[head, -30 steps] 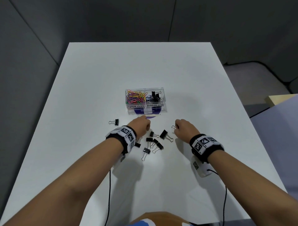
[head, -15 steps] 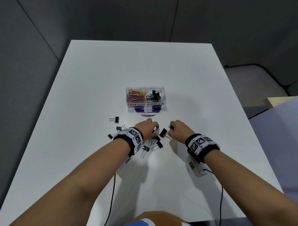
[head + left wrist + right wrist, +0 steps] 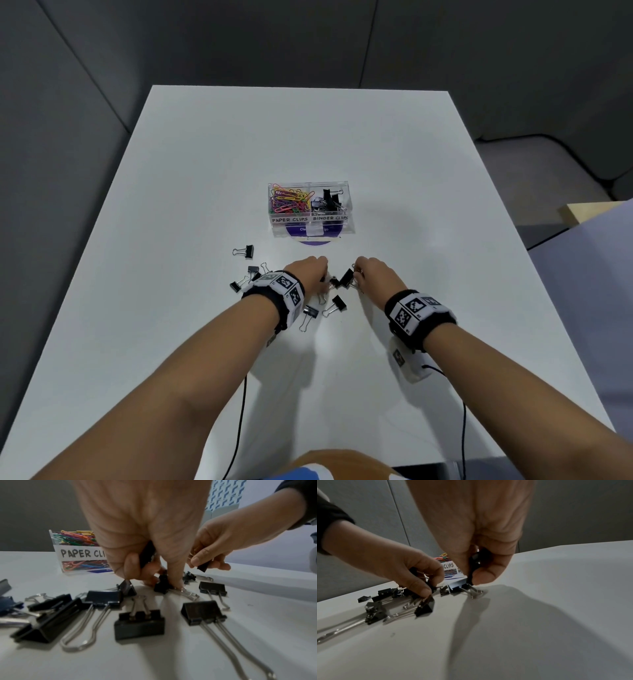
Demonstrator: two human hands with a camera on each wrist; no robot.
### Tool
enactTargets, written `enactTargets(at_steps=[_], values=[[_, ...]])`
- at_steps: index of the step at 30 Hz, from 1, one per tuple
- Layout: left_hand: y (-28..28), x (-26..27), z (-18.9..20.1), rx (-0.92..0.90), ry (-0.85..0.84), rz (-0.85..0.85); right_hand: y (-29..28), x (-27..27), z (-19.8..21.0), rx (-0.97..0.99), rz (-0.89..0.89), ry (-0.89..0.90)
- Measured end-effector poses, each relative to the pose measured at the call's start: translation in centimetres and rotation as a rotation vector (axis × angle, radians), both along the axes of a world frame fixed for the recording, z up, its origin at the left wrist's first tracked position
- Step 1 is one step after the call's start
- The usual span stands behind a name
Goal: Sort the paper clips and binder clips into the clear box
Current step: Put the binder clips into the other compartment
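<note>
The clear box (image 3: 310, 224) stands mid-table, with coloured paper clips (image 3: 287, 202) in its left compartment and black binder clips (image 3: 329, 202) in its right. Several black binder clips lie loose on the table in front of it, for example one binder clip (image 3: 338, 303) and another (image 3: 139, 624). My left hand (image 3: 320, 275) is down among them. It holds one black clip (image 3: 147, 555) against the palm while its fingertips pinch a second binder clip (image 3: 162, 584) on the table. My right hand (image 3: 358, 274) grips a black binder clip (image 3: 473, 566) between thumb and fingers, just above the table.
More binder clips lie left of my left wrist, among them a far-left clip (image 3: 247, 251) and a near-left clip (image 3: 236, 285). The white table (image 3: 411, 171) ends at dark grey walls behind and beside it. Cables run from both wristbands toward me.
My left hand came back from beside the box to the loose clips. My right hand shifted left, toward the same cluster, so the two hands now work close together.
</note>
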State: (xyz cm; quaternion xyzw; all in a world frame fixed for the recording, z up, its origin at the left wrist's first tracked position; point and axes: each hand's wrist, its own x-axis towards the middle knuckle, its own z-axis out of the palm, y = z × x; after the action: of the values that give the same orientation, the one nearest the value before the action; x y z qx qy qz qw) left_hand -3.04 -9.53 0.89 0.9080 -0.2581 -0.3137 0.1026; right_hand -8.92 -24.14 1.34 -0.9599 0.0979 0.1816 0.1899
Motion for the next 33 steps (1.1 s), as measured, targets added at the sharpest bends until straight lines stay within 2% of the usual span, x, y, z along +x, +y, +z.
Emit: enactTargets(at_steps=[9, 16, 20, 24, 28, 33], values=[[0.7, 0.2, 1.1, 0.061, -0.143, -0.122, -0.6, -0.1, 0.8, -0.039, -0.039, -0.021], [2.4, 0.7, 2.1, 0.003, -0.065, -0.001, 0.2, -0.1, 0.0, 0.028, -0.043, 0.104], [2.7, -0.2, 2.2, 0.041, -0.058, -0.181, 1.0, -0.3, -0.4, -0.105, 0.049, 0.111], [1.9, -0.5, 1.2, 0.130, -0.120, -0.338, 1.0, -0.2, -0.7, -0.119, 0.057, 0.077], [1.8, 0.2, 0.8, 0.144, -0.120, -0.309, 0.4, 0.2, -0.8, -0.103, 0.074, 0.079], [2.5, 1.4, 0.7, 0.070, -0.149, -0.275, -1.3, 2.0, 0.5, -0.031, 0.089, 0.072]])
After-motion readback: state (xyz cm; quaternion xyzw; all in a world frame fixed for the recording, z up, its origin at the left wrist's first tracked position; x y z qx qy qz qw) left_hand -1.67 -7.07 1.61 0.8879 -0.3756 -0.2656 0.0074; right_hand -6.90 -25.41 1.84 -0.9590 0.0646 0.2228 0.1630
